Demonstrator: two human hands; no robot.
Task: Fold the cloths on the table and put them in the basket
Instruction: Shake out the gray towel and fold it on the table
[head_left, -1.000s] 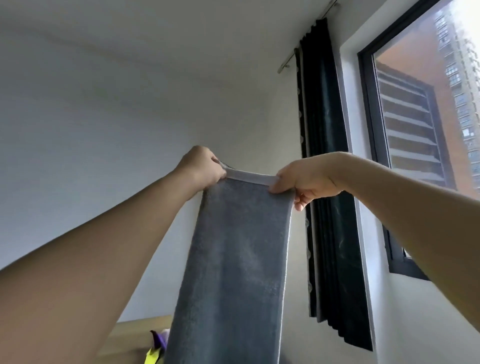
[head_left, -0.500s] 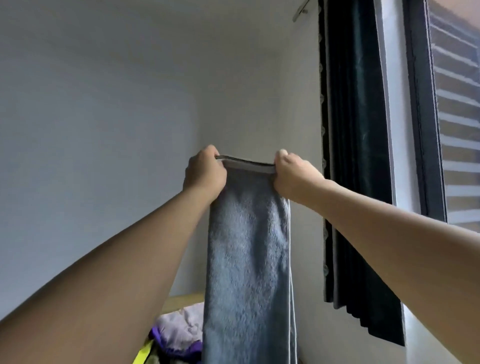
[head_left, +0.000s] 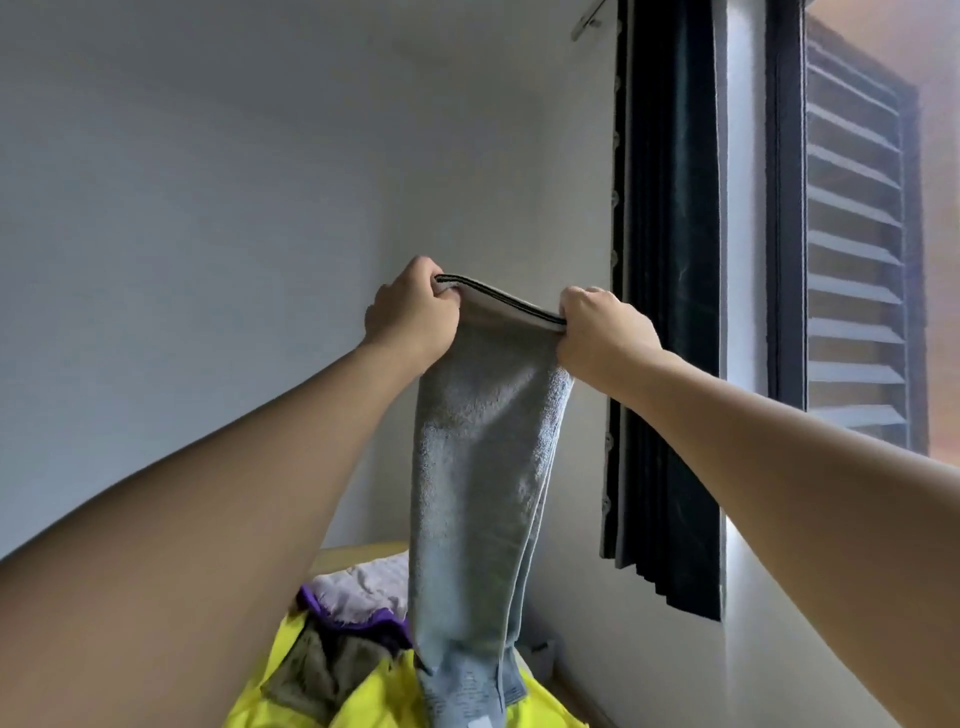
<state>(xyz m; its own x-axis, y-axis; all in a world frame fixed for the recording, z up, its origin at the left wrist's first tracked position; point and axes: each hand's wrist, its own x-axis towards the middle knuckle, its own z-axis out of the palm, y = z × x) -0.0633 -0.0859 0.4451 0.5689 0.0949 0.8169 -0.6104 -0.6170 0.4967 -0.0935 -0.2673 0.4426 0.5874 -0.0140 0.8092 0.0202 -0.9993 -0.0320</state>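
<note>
- A plain pale wall (head_left: 208, 208) fills the far left of the scene; at the right a dark pleated curtain (head_left: 670, 312) hangs beside a dark-framed window (head_left: 852, 234) with a slatted building face outside.
- Low in the scene, only a strip of the surface (head_left: 358, 553) shows, a light wooden edge near the wall, most of it buried under cloths.
- The grey towel (head_left: 478, 493) is held up in the air in front of the wall, hanging long and narrow, its lower end trailing down onto the pile.
- The left hand (head_left: 410, 317) has its fingers curled over the towel's top left corner; the right hand (head_left: 602, 327) pinches the top right corner in the same way, fist closed round the hem.
- Between the two hands the top edge, with its dark stripe and pale band, runs fairly taut. The towel seems doubled lengthwise, and holding it high by both corners likely lets its weight pull it straight so the layers line up before the next fold.
- Below lie the cloths not yet folded: a bright yellow cloth (head_left: 374, 696) nearest, a brownish-grey cloth (head_left: 322, 670) crumpled on it, a purple cloth (head_left: 379, 621) and a pale lilac cloth (head_left: 363, 587) farther back.
- No basket is visible, so its place cannot be told.
- Judged from the heap, the task is at an early stage.
</note>
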